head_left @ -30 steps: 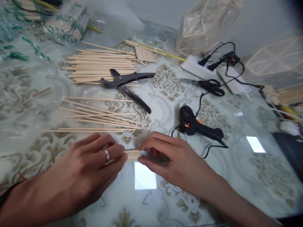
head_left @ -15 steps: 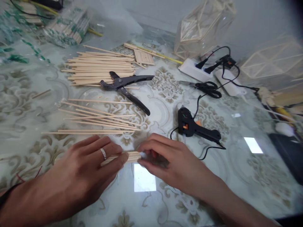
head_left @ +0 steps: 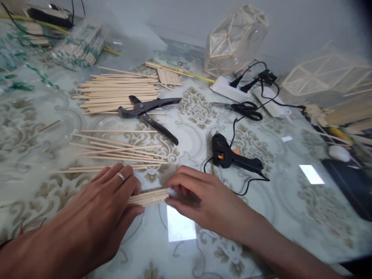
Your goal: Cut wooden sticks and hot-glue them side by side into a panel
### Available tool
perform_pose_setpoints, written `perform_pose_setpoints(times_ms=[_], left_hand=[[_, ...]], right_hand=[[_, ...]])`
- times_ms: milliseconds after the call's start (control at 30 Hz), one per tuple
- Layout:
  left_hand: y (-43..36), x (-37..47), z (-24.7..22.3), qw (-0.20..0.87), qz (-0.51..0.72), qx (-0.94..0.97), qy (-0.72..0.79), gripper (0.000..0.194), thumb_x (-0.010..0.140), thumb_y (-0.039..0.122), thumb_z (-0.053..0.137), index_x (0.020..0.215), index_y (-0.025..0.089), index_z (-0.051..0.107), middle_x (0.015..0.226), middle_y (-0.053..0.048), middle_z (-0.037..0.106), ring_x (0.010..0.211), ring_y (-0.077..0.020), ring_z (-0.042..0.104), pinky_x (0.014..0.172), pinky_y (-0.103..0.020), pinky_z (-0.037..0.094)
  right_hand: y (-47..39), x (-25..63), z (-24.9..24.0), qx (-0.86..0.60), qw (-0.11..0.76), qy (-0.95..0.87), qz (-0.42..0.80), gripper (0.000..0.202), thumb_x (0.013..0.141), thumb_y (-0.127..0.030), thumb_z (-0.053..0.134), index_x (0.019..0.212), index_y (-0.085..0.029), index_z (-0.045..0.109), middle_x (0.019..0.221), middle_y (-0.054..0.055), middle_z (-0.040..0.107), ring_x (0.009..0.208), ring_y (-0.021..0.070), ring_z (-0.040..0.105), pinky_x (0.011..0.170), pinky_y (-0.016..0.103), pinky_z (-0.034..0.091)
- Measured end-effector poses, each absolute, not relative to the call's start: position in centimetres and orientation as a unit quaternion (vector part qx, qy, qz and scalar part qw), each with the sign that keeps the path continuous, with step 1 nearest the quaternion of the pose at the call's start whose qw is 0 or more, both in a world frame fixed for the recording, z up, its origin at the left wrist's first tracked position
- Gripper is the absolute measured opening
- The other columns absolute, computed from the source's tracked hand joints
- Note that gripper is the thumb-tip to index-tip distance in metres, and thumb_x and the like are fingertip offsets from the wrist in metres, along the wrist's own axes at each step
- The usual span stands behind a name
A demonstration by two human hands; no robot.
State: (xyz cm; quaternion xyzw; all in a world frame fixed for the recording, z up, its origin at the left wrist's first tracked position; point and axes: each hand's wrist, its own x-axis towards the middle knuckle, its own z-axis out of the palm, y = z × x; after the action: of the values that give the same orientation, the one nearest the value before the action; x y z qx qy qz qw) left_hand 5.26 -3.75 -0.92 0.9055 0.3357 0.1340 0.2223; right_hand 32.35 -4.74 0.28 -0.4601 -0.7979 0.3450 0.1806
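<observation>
A small bundle of wooden sticks (head_left: 151, 197) lies sideways between my two hands, low over the patterned tabletop. My left hand (head_left: 112, 205), with a ring on one finger, is closed around the bundle's left part and hides that end. At the other end, the fingertips and thumb of my right hand (head_left: 200, 195) pinch the stick ends. Just beyond my hands lie several loose thin sticks (head_left: 124, 149), some crossing. Further back, black-handled cutting pliers (head_left: 148, 112) rest with jaws apart beside a thick pile of sticks (head_left: 116, 91).
To the right are a black glue gun (head_left: 232, 153) with its cord, black scissors (head_left: 247, 109) and a white power strip (head_left: 229, 89). Stick frames (head_left: 236, 42) stand at the back. A plastic-wrapped pack of sticks (head_left: 83, 42) sits back left. A dark flat object (head_left: 348, 186) lies far right.
My left hand has slid left along the bundle and its thumb has dropped, so more of the sticks shows. My right hand stays at the right end. The view has shifted slightly.
</observation>
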Motion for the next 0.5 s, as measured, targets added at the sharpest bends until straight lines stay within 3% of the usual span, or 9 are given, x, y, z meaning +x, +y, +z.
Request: perform_pose_setpoints(times_ms=[267, 367, 500], left_hand=[[-3.2, 5.3, -0.7, 0.214, 0.135, 0.907, 0.338, 0.013, 0.101, 0.018, 0.056, 0.089, 0.022, 0.055, 0.091, -0.002, 0.059, 0.083, -0.0245, 0.058, 0.076, -0.042, 0.045], [-2.9, 5.2, -0.2, 0.234, 0.11, 0.906, 0.336, 0.015, 0.099, 0.016, 0.06, 0.085, 0.022, 0.062, 0.094, -0.003, 0.064, 0.088, -0.0249, 0.063, 0.081, -0.042, 0.048], [-2.4, 4.8, 0.8, 0.29, 0.056, 0.896, 0.332, 0.025, 0.099, 0.016, 0.052, 0.08, 0.021, 0.066, 0.091, -0.004, 0.068, 0.085, -0.0232, 0.066, 0.078, -0.038, 0.051]], right_hand=[[-4.7, 32.4, 0.2, -0.45, 0.184, -0.793, 0.367, 0.011, 0.094, -0.013, 0.078, 0.102, -0.017, 0.072, 0.095, -0.001, 0.065, 0.074, 0.0089, 0.059, 0.068, 0.02, 0.047], [-4.6, 32.5, 0.1, -0.438, 0.188, -0.796, 0.373, 0.006, 0.095, -0.014, 0.077, 0.098, -0.016, 0.072, 0.09, -0.001, 0.063, 0.075, 0.0099, 0.06, 0.069, 0.021, 0.047], [-4.6, 32.5, 0.0, -0.421, 0.197, -0.799, 0.381, 0.007, 0.094, -0.013, 0.077, 0.093, -0.016, 0.071, 0.087, -0.001, 0.062, 0.077, 0.0109, 0.059, 0.069, 0.021, 0.045]])
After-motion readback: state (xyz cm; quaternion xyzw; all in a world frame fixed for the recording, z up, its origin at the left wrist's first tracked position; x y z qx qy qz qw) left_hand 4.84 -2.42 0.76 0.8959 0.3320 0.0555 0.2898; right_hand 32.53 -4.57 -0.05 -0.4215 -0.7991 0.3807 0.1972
